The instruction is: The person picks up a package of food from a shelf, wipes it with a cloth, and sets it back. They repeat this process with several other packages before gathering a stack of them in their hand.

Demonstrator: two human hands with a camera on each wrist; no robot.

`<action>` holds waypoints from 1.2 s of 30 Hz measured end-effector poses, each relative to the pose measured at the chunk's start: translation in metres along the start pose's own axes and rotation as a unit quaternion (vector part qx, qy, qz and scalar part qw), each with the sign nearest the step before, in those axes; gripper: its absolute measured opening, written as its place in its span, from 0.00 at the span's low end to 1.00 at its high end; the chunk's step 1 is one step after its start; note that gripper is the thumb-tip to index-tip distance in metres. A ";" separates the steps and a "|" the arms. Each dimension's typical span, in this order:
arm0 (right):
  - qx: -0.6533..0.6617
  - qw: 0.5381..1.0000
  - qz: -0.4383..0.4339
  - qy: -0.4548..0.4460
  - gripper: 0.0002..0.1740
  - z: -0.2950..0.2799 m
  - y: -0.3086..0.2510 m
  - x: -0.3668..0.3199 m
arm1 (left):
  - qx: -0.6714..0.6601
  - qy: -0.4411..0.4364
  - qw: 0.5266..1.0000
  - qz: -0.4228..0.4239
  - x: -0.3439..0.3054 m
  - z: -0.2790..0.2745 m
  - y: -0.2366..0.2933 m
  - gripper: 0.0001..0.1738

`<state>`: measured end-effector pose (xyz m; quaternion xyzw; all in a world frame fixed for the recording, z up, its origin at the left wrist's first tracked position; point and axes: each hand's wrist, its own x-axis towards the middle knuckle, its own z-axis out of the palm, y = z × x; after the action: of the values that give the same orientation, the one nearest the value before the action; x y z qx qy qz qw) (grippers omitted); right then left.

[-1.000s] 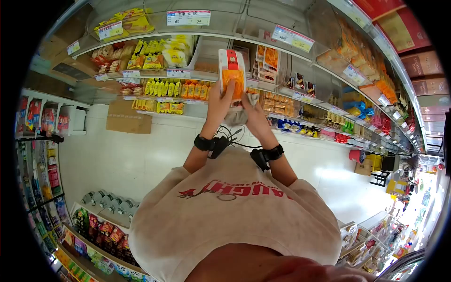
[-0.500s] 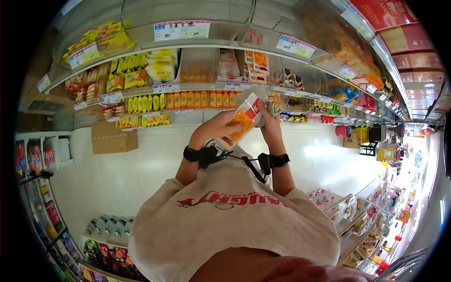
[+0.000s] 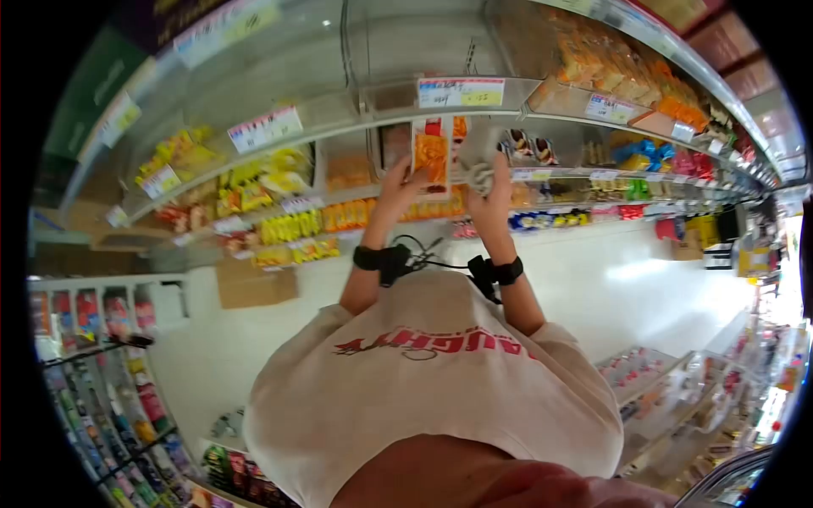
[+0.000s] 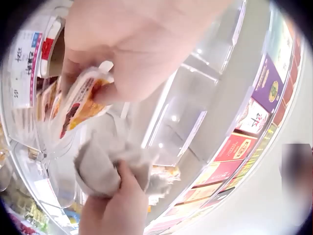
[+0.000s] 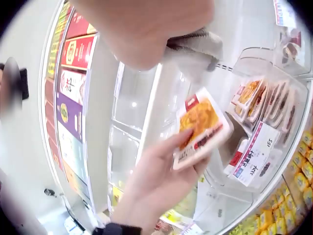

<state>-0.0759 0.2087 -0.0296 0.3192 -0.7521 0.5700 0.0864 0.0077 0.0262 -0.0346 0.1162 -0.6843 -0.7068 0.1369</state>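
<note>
My left hand [image 3: 394,193] grips a flat pack of orange food with a red label [image 3: 431,159], upright before the shelf bins. In the right wrist view the left hand [image 5: 152,183] has its thumb across the front of the pack [image 5: 199,128]. A crumpled grey cloth [image 3: 480,178] is held in my right hand [image 3: 494,207], beside the pack. The left wrist view shows the right thumb pressed on the cloth [image 4: 110,166]. Similar packs [image 5: 249,100] stand in a clear bin close to the held one.
Clear shelf bins carry price tags [image 3: 461,92]. Yellow snack packs [image 3: 246,190] lie to the left, bagged bread [image 3: 605,63] at upper right. A cardboard box [image 3: 257,282] stands on the floor below the shelves. Black cables [image 3: 421,254] hang between the wrists.
The pack has turned from tilted to upright and moved up toward the bins with my left hand. My right hand has shifted slightly to the right with the cloth. The shelves look nearer.
</note>
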 end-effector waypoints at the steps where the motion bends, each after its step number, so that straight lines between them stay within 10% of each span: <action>1: -0.021 0.999 -0.024 -0.042 0.35 0.007 0.002 0.009 | 0.006 0.020 1.000 -0.020 0.011 0.012 0.007 0.21; 9: -0.139 0.981 -0.056 -0.124 0.41 0.052 0.066 0.054 | 0.430 0.041 0.878 0.207 0.088 0.021 -0.014 0.23; 13: -0.183 0.969 -0.066 -0.150 0.41 0.059 0.084 0.052 | 0.445 0.092 0.878 0.151 0.093 -0.006 -0.027 0.24; 18: -0.129 0.973 -0.037 -0.190 0.41 0.055 0.091 0.057 | 0.445 -0.047 0.893 0.043 0.105 -0.053 -0.051 0.29; 36: -0.146 0.973 -0.022 -0.178 0.41 0.053 0.082 0.057 | 0.538 -0.055 0.840 0.049 0.105 -0.049 -0.087 0.34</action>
<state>-0.1560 0.1505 -0.0848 0.4159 -0.8232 0.3863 0.0093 -0.0762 -0.0539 -0.1212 0.0988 -0.9681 -0.2249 0.0487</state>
